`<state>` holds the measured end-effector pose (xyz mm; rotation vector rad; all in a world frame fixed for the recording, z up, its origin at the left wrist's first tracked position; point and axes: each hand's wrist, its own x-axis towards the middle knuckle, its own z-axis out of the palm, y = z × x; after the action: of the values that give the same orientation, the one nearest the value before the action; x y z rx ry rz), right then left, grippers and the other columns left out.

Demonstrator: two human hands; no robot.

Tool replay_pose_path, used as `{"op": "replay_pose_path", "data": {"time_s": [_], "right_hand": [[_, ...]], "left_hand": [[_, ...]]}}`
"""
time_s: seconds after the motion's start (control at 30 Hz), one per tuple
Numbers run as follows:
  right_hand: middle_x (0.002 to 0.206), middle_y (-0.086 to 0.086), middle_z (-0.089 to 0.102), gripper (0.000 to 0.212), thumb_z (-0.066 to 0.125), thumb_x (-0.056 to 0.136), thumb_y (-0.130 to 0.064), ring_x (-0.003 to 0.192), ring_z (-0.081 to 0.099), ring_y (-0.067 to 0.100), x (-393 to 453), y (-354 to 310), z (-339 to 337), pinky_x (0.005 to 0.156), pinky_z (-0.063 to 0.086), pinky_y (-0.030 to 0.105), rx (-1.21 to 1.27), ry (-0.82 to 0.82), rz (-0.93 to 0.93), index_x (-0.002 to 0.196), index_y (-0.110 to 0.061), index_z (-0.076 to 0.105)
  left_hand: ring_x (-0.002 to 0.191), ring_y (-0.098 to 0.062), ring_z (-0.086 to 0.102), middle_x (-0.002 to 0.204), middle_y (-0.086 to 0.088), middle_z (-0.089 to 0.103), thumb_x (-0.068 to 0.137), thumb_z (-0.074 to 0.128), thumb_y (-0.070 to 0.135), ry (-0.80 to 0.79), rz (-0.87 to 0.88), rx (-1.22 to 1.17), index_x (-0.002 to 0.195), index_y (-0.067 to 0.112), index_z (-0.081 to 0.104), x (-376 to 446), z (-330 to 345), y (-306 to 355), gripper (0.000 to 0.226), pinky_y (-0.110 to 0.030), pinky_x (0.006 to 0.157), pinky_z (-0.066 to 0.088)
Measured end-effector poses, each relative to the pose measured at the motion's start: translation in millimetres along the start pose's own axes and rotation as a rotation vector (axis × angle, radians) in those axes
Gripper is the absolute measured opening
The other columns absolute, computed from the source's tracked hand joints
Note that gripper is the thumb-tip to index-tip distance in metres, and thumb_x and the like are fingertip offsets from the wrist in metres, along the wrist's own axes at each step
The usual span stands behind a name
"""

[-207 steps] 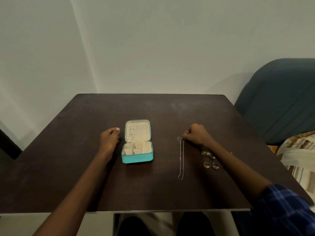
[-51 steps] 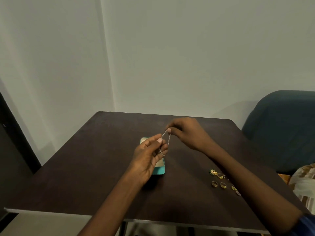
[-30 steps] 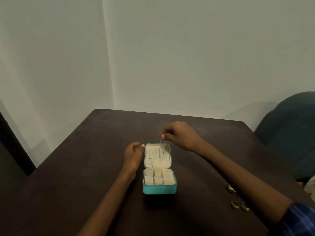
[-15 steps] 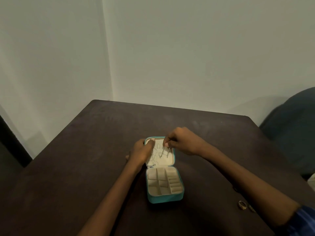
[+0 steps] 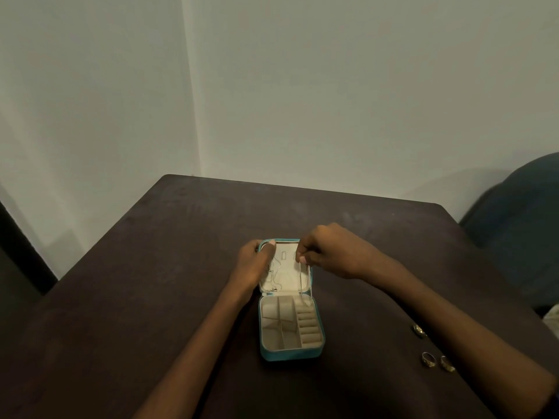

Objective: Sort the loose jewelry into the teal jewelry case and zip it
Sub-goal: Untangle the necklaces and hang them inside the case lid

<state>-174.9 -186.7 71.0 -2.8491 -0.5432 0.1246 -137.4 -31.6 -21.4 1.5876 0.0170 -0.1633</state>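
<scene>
The teal jewelry case (image 5: pixel 290 354) lies open in the middle of the dark table, cream lining showing, its lid (image 5: pixel 287 279) propped up at the far side. My left hand (image 5: pixel 254 261) grips the lid's upper left corner. My right hand (image 5: pixel 329 252) pinches the top of a thin silver chain (image 5: pixel 300 279) at the lid's upper right hook; the chain hangs down over the lining into the base. Another chain (image 5: pixel 273 275) hangs on the lid's left side. Three gold rings (image 5: pixel 428 359) lie loose at the right, partly behind my right forearm.
The dark table (image 5: pixel 151 297) stands in a room corner with pale walls behind. A dark blue chair (image 5: pixel 520 225) sits off the right edge. The case's base has square compartments on the left and ring rolls on the right.
Since the earliest frame my right hand picked the chain up off the table and carried it to the lid. In the last half second both hands stayed at the lid, my left taking its corner.
</scene>
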Motion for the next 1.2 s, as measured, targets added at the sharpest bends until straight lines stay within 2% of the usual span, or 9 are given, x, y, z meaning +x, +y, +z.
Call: {"op": "replay_pose_path", "data": {"time_s": [0.07,0.23,0.4,0.53,0.7,0.8,0.97,1.07,1.2], "right_hand": [[0.104,0.002,0.071,0.017,0.056,0.09,-0.015,0.092,0.065,0.016,2,0,5,0.078,0.052,0.035,-0.011,0.018,0.012,0.099,-0.014,0.07],[0.109,0.003,0.07,0.019,0.053,0.092,-0.016,0.092,0.066,0.015,6,5,15,0.073,0.051,0.025,0.009,0.02,0.031,0.101,-0.011,0.068],[0.1,0.002,0.072,0.019,0.053,0.09,-0.015,0.085,0.066,0.016,8,8,14,0.073,0.054,0.036,-0.004,0.086,0.043,0.097,-0.017,0.071],[0.101,0.001,0.072,0.023,0.05,0.09,-0.013,0.086,0.065,0.015,9,8,21,0.068,0.05,0.029,-0.019,0.119,0.049,0.099,-0.016,0.071],[0.101,0.002,0.064,0.021,0.052,0.091,-0.023,0.095,0.057,0.018,12,11,37,0.068,0.041,0.028,-0.104,0.299,0.058,0.102,-0.022,0.071],[0.093,0.003,0.061,0.019,0.055,0.09,-0.025,0.09,0.054,0.021,12,10,45,0.063,0.037,0.03,-0.193,0.411,0.04,0.098,-0.021,0.072],[0.074,0.002,0.059,0.005,0.074,0.074,-0.025,0.068,0.053,0.022,12,12,55,0.053,0.036,0.029,-0.325,0.522,0.039,0.075,-0.02,0.073],[0.073,0.0,0.059,0.014,0.08,0.065,-0.029,0.066,0.053,0.019,12,15,58,0.052,0.038,0.029,-0.406,0.512,0.02,0.071,-0.02,0.07],[0.072,0.0,0.059,0.021,0.083,0.061,-0.033,0.064,0.053,0.017,10,17,59,0.054,0.033,0.026,-0.502,0.539,-0.019,0.073,-0.02,0.071]], "left_hand": [[0.078,-0.024,0.065,0.089,-0.015,0.068,0.093,0.051,0.023,0.003,0.005,-0.002,0.098,0.006,0.062,-1,2,2,0.021,-0.04,0.072,0.053],[0.075,-0.02,0.064,0.086,-0.01,0.068,0.093,0.05,0.022,0.004,0.031,-0.007,0.098,0.007,0.061,-3,2,2,0.019,-0.035,0.068,0.052],[0.081,-0.025,0.067,0.088,-0.012,0.069,0.093,0.051,0.025,-0.003,0.036,-0.02,0.096,0.01,0.061,-1,1,-3,0.019,-0.042,0.074,0.054],[0.078,-0.022,0.068,0.086,-0.01,0.07,0.092,0.051,0.025,0.011,0.034,-0.026,0.099,0.01,0.061,-2,2,-3,0.02,-0.041,0.073,0.055],[0.075,-0.017,0.068,0.086,-0.007,0.07,0.093,0.052,0.026,0.02,0.059,-0.019,0.101,0.01,0.062,-2,2,-3,0.02,-0.036,0.071,0.055],[0.073,-0.014,0.068,0.085,-0.006,0.07,0.093,0.052,0.025,0.005,0.071,-0.02,0.101,0.01,0.062,-3,0,-3,0.02,-0.03,0.066,0.055],[0.075,-0.017,0.068,0.087,-0.007,0.07,0.093,0.053,0.025,0.008,0.076,-0.037,0.101,0.009,0.062,-2,0,-4,0.02,-0.03,0.066,0.055],[0.078,-0.016,0.068,0.09,-0.007,0.07,0.093,0.053,0.025,0.003,0.097,-0.026,0.102,0.012,0.062,-2,1,-4,0.019,-0.028,0.067,0.055],[0.076,-0.01,0.067,0.088,-0.003,0.07,0.093,0.053,0.025,-0.004,0.138,-0.021,0.102,0.013,0.063,-2,0,-5,0.018,-0.022,0.064,0.053]]}}
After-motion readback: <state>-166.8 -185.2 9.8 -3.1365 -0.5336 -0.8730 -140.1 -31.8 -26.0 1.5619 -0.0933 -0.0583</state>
